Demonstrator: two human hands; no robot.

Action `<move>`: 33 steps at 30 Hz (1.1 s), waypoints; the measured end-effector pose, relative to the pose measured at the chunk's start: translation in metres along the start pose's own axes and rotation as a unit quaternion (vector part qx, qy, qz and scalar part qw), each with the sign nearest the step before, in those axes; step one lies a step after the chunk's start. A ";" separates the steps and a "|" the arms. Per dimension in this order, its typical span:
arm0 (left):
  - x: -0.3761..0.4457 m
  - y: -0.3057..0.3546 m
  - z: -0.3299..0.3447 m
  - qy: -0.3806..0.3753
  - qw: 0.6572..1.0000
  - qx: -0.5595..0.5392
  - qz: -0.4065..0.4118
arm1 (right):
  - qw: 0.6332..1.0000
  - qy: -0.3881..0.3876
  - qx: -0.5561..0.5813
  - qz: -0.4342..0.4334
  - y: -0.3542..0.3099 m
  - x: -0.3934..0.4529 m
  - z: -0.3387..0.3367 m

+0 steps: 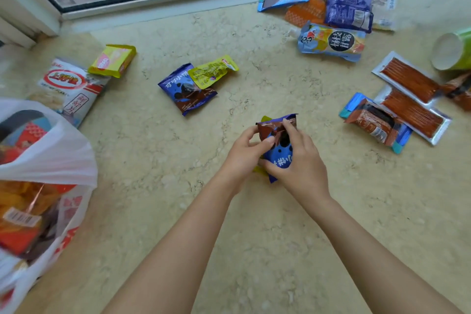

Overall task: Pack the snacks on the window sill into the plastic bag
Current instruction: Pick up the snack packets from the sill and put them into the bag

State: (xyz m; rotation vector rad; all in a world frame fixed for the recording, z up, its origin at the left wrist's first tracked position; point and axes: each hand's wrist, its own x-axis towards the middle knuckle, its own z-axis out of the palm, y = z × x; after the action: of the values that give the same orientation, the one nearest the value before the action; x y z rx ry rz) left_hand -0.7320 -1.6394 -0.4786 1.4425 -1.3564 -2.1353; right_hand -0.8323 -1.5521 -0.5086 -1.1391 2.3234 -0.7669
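Two bare forearms reach in from the bottom edge, and a blue-and-brown cookie packet (279,146) is gripped above the middle of the marble sill (254,237) by both the left hand (246,153) and the right hand (300,166), fingers curled round it. A yellow edge shows behind it, perhaps a second packet. The hold is best shifted to one hand, so the white plastic bag (51,158), already part filled at the left, can be held open. The packet looks glossy, crinkled and light.
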 end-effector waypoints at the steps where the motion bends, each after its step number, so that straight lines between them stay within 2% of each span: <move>1: -0.006 -0.001 -0.005 -0.010 1.000 0.000 -0.001 | 1.000 0.002 0.013 -0.001 -0.004 -0.003 0.002; 6: -0.041 -0.002 -0.046 0.012 0.999 -0.009 0.041 | 0.996 0.007 0.089 -0.032 -0.038 -0.023 0.011; 11: -0.094 0.009 -0.116 0.140 0.984 -0.002 0.114 | 0.987 -0.003 0.143 -0.078 -0.089 -0.049 0.022; 14: -0.138 0.013 -0.165 0.233 0.957 0.053 0.166 | 0.983 -0.025 0.144 -0.114 -0.124 -0.072 0.033; 18: -0.206 0.011 -0.224 0.303 0.918 0.108 0.233 | 0.972 -0.062 0.146 -0.175 -0.175 -0.111 0.050; 24: -0.257 -0.003 -0.303 0.447 0.853 0.150 0.223 | 0.947 -0.086 0.132 -0.280 -0.247 -0.162 0.075; 25: -0.256 -0.005 -0.315 0.469 0.834 0.190 0.222 | 0.943 -0.091 0.129 -0.294 -0.257 -0.168 0.081; 27: -0.247 -0.004 -0.333 0.502 0.763 0.325 0.244 | 0.936 -0.102 0.118 -0.315 -0.275 -0.177 0.095; 29: -0.232 -0.001 -0.348 0.481 0.676 0.476 0.292 | 0.933 -0.106 0.106 -0.326 -0.290 -0.179 0.111; 31: -0.213 -0.001 -0.363 0.453 0.582 0.611 0.287 | 0.937 -0.113 0.100 -0.316 -0.301 -0.175 0.126; 32: -0.204 -0.004 -0.370 0.442 0.548 0.658 0.268 | 0.940 -0.114 0.099 -0.307 -0.304 -0.170 0.133; 33: -0.197 -0.008 -0.375 0.427 0.530 0.689 0.249 | 0.943 -0.114 0.098 -0.296 -0.307 -0.165 0.140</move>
State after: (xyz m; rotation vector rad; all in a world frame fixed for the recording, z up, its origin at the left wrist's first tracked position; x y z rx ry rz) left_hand -0.3244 -1.7233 -0.3975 1.5841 -2.4244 0.5064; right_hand -0.4805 -1.6139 -0.3917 -1.7507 1.6744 -0.9808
